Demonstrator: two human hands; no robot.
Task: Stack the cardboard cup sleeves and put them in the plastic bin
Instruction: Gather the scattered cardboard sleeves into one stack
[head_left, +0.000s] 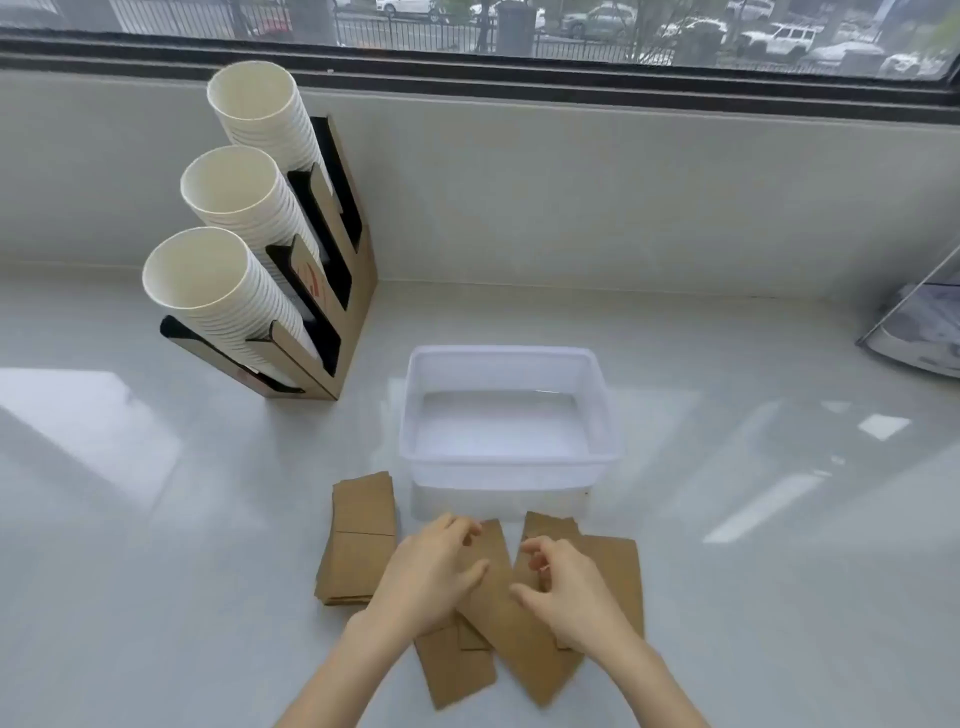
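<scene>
Several flat brown cardboard cup sleeves (511, 623) lie scattered and overlapping on the white counter near its front edge. A neater stack of sleeves (361, 540) lies to their left. The clear plastic bin (506, 462) stands just behind them and holds nothing. My left hand (431, 569) hovers over the scattered sleeves with curled fingers, touching the middle one. My right hand (566, 587) is beside it, fingers bent over the right-hand sleeves. Neither hand clearly grips a sleeve.
A cardboard cup holder (332, 291) with three slanted stacks of white paper cups (228, 291) stands at the back left. A clear stand with printed paper (919, 332) sits at the right edge. A wall and window run along the back.
</scene>
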